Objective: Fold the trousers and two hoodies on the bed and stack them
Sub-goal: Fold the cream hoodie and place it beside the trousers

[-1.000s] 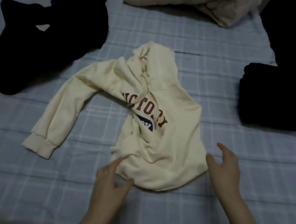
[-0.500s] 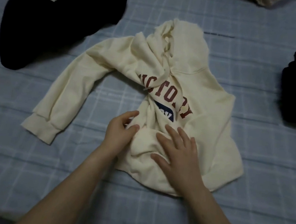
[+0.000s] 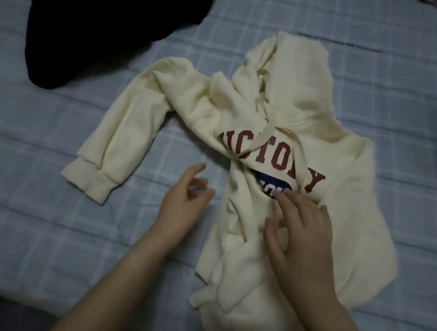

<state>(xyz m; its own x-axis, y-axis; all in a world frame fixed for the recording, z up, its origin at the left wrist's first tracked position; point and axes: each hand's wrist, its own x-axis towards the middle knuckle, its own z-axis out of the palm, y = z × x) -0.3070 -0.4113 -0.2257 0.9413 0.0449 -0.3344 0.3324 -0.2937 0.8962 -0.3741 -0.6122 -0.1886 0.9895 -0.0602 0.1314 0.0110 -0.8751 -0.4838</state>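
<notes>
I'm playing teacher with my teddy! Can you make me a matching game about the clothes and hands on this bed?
Things:
1. cream cotton hoodie with red letters
2. black crumpled hoodie
3. left hand
4. right hand

Matches:
A. hovering over the checked blue bedsheet, fingers loosely curled
B. far left of the bed
C. pressing on cream fabric
D. middle, one sleeve stretched out left

Pairs: 1-D, 2-B, 3-A, 4-C

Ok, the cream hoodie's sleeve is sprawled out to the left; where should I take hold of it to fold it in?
Probably at the ribbed cuff of the cream hoodie, coming in from the left with the left hand, which hovers open just beside it. The cuff is the sleeve's free end, lying flat on the bed with nothing on it, so lifting there should carry the whole sleeve across the body.
</notes>
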